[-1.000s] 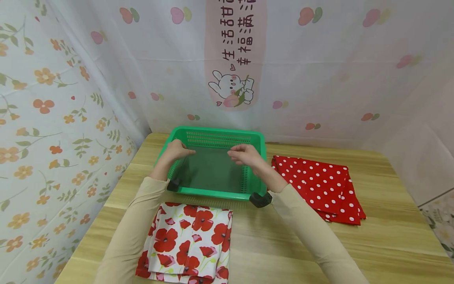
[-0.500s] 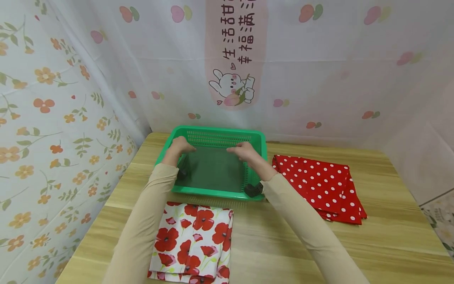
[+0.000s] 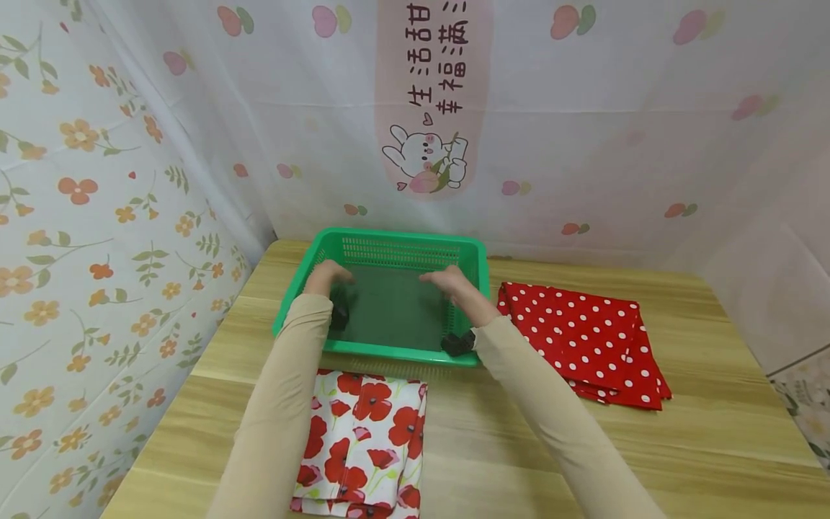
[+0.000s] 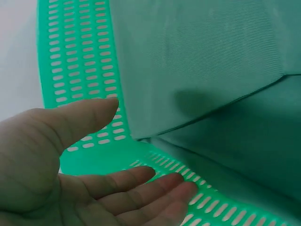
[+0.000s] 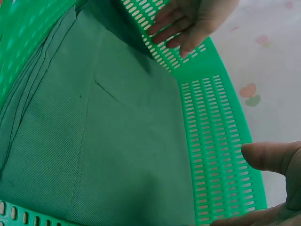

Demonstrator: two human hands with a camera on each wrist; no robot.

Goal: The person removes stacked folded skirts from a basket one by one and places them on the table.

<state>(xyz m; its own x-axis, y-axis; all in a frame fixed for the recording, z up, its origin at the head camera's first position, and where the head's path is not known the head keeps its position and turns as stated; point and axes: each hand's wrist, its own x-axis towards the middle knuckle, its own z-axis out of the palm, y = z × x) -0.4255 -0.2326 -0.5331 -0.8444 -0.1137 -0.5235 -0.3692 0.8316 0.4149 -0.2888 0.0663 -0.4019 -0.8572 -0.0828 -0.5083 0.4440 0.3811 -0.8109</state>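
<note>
A green plastic basket [image 3: 395, 352] with slotted walls holds a folded dark green cloth [image 3: 395, 306] lying flat on its bottom. Over the basket's left side is my left hand [image 3: 327, 276]. In the left wrist view that left hand [image 4: 42, 165] has its thumb and fingers spread apart near a corner, with nothing between them. My right hand [image 3: 454, 282] hovers above the right part of the basket, fingers extended. Only its thumb and part of the palm show in the right wrist view, where the right hand [image 5: 287, 174] is beside the slotted wall.
A folded white cloth with red poppies [image 3: 363, 440] lies on the wooden table [image 3: 493, 461] in front of the basket, partly behind the left sleeve. To the right is a red polka-dot cloth [image 3: 583, 331]. A printed curtain [image 3: 551, 144] hangs behind the basket.
The left forearm has shifted forward and right, bringing its wrist over the basket. The right forearm has moved slightly inward. The basket and cloths stay in place.
</note>
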